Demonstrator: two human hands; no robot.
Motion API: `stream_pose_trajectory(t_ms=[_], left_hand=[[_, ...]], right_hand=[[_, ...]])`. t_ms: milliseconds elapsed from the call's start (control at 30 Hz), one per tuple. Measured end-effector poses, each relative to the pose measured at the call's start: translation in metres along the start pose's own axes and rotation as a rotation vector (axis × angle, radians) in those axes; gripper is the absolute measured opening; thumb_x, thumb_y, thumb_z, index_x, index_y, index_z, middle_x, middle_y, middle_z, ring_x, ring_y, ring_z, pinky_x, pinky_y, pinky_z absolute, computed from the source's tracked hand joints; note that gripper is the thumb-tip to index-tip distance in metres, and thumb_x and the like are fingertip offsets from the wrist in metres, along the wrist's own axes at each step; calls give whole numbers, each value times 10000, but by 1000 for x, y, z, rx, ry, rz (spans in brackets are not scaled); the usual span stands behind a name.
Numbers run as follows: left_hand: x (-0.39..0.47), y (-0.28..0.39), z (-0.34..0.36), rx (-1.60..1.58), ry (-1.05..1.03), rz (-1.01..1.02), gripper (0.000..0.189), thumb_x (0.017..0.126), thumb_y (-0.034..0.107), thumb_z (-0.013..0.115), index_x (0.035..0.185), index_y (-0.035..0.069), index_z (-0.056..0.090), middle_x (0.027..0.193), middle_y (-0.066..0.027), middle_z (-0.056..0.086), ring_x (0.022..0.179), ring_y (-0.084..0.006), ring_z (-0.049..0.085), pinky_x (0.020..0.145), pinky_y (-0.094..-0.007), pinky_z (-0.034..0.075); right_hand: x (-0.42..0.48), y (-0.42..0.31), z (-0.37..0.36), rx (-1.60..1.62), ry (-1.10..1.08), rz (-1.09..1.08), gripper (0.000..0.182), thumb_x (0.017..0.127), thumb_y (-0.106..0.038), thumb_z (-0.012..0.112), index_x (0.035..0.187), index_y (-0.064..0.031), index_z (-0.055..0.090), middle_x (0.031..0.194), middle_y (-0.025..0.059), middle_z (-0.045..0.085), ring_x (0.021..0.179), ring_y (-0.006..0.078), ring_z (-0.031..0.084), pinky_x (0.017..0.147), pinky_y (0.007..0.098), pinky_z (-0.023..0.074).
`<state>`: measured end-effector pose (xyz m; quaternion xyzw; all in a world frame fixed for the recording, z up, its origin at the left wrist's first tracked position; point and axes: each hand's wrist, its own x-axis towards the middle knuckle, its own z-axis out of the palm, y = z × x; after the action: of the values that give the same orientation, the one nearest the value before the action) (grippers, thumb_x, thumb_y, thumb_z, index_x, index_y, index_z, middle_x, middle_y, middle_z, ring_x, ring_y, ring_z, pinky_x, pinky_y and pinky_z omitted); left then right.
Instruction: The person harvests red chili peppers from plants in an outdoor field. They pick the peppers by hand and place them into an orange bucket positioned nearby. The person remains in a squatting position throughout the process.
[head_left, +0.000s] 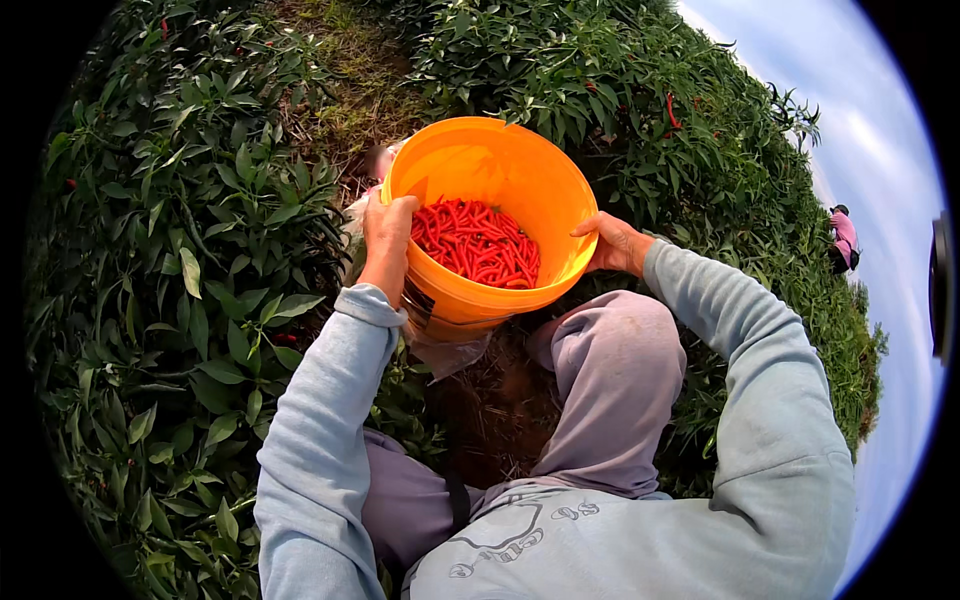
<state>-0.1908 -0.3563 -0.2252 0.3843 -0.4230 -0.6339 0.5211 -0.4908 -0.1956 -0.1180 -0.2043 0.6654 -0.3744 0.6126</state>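
An orange plastic bucket is held up between my hands, its mouth tilted towards me. Red chili peppers cover its bottom. My left hand grips the rim on the left side, thumb over the edge. At the right side of the rim, my right hand holds on with its thumb inside and the other fingers mostly hidden behind the wall. Clear plastic shows below and to the left of the bucket; what it belongs to I cannot tell.
Leafy chili plants line the left, and another row runs along the right with some red peppers on it. Between them lies a soil path with grass and straw. A person in pink is far off at the right.
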Motion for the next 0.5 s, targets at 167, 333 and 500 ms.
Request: stream_pose_trajectory(t_ms=[167, 333, 500], left_hand=[[1, 48, -5, -256, -13, -138, 487, 635, -49, 409, 1088, -57, 589, 946, -113, 616, 727, -201, 560, 676, -275, 474], [38, 73, -10, -239, 1, -113, 582, 630, -80, 407, 1194, -65, 549, 1078, -150, 617, 927, -254, 621, 837, -355, 521], [94, 112, 17, -112, 88, -40, 615, 657, -87, 405, 1259, -32, 515, 1039, -107, 625, 888, -216, 626, 815, -315, 528]], right_hand=[[10, -38, 20, 1, 18, 47, 530, 673, -17, 461, 1202, -19, 484, 1130, 171, 589, 1038, 404, 603, 892, 688, 435], [55, -92, 13, 72, -92, 93, 414, 672, -6, 457, 1083, -15, 506, 1093, 179, 573, 1004, 443, 592, 864, 728, 420], [127, -152, -4, 86, -265, 6, 380, 705, -32, 465, 1079, -15, 532, 1079, 169, 585, 996, 400, 607, 868, 709, 436]])
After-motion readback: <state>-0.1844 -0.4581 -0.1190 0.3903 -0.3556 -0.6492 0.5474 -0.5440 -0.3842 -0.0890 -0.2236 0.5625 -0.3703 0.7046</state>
